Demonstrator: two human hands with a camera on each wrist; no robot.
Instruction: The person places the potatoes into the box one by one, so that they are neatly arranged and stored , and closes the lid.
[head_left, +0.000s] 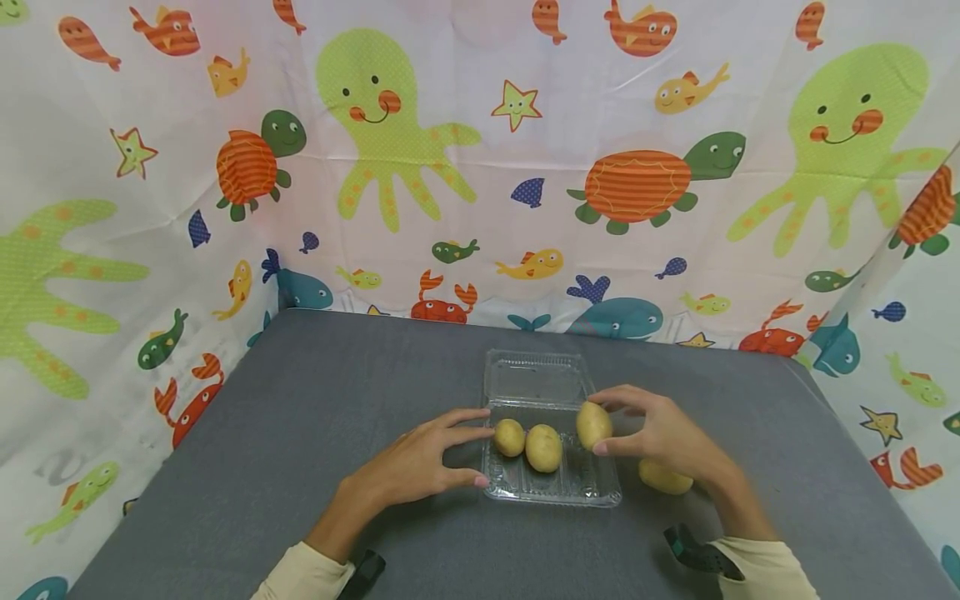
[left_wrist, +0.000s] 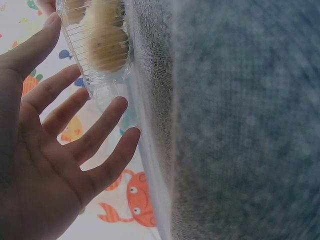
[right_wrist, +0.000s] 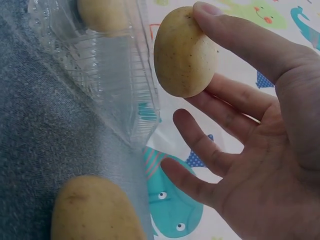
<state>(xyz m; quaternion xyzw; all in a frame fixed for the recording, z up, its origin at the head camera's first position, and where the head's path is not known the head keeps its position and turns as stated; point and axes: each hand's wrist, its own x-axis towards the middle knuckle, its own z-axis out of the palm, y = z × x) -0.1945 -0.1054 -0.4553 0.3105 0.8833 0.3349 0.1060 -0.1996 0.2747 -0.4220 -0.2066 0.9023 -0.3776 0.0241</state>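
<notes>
A clear plastic clamshell box (head_left: 551, 492) lies with its lid raised back on the grey table. Two potatoes, a smaller one (head_left: 509, 437) and a larger one (head_left: 543, 448), sit side by side in its left half. Between thumb and fingers my right hand (head_left: 663, 429) pinches another potato (right_wrist: 184, 52), held over the box's right side. My left hand (head_left: 427, 458) is at the box's left edge, fingers spread and fairly straight, thumb and fingertips at the rim. On the table under the right hand lies one more potato (head_left: 664, 477), partly covered by that hand.
The grey table (head_left: 360, 367) is bordered at the back and sides by a white curtain (head_left: 480, 208) printed with sea animals. The open lid (head_left: 536, 377) extends behind the box's base. Dark straps with cameras are on both wrists.
</notes>
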